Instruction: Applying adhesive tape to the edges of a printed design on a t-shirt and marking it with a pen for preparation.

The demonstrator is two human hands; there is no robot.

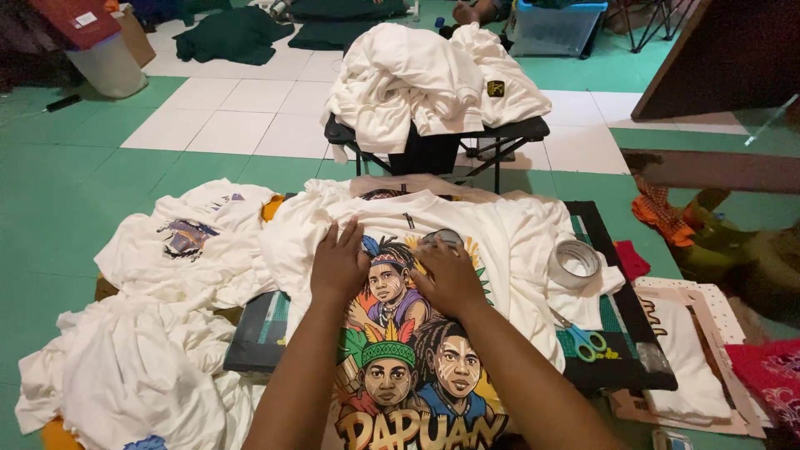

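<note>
At far left, a pale round plastic bucket (107, 65) stood half cut off by the frame. A heap of crumpled white shirts (158, 333) lay left of the work board. The left hand (338, 265) pressed flat, fingers spread, gripping nothing, on the white printed cotton T-shirt (500, 237); the right hand (447, 275) lay equally flat beside it. Both covered the print's top. Rightward sat 1 roll of clear tape (574, 262) and blue-handled scissors (583, 340).
</note>
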